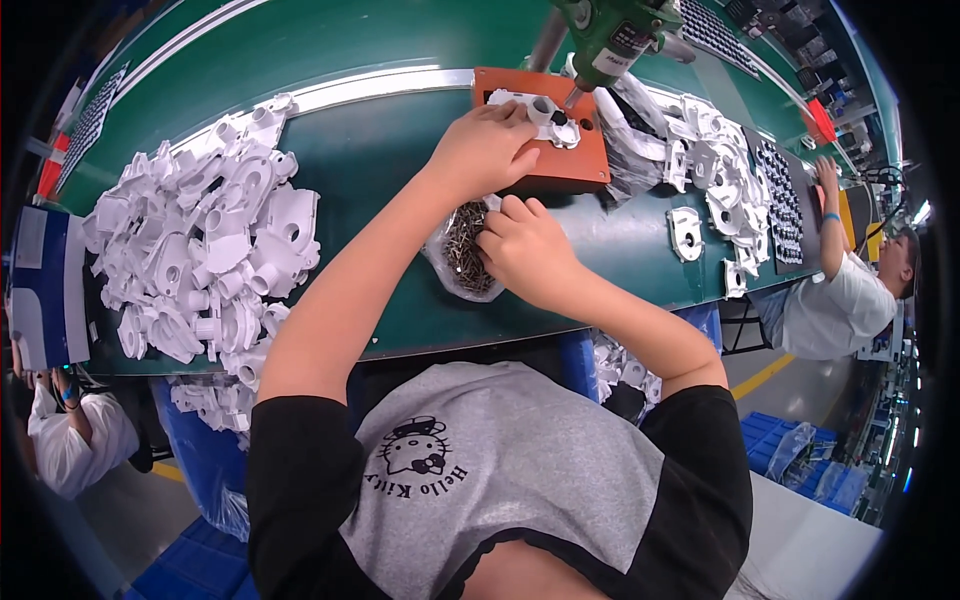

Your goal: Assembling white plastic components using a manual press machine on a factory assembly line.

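My left hand lies over the near left side of a white plastic part with a round collar, seated on an orange fixture block. Its fingers rest on the part, and the thumb stands apart from them. Just below, my right hand is at a clear plastic bag of small metal screws. The fingers of this hand are curled at the edge of the pile; what they pinch is hidden. A green machine head with a pointed metal tip hangs over the block's right part.
A large heap of white plastic parts covers the bench's left side. More white parts lie to the right, beside a tray of dark pieces. Plastic wrapping is bunched right of the block. Other people sit at far left and right.
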Motion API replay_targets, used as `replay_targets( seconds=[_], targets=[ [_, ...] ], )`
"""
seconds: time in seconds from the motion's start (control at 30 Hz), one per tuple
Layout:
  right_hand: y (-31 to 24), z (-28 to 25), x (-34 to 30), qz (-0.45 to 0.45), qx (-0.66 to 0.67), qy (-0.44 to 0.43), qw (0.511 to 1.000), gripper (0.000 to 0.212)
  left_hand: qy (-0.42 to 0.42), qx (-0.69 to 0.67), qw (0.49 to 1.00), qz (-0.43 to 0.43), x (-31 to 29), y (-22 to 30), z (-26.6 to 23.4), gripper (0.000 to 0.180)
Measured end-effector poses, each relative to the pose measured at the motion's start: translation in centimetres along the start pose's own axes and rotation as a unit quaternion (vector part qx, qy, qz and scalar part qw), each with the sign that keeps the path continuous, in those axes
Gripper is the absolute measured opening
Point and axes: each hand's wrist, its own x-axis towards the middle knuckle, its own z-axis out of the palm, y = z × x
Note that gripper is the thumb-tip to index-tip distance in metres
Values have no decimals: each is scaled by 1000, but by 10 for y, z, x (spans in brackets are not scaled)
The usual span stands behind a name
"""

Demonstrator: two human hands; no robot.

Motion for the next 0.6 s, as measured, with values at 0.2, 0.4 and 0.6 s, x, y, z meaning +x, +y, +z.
replay_targets(
  seconds=[0.2,0.4,0.6],
  targets=[
    [4,-1,0,-15,7,14,1000,11,-3,23,1000,-4,-1,-1,2,30],
    [11,-5,2,92,95,-13,991,9,-2,25,1000,12,0,-3,3,30],
    [20,-32,5,146,348,-73,923,9,7,16,1000,11,0,-2,4,30]
  ],
)
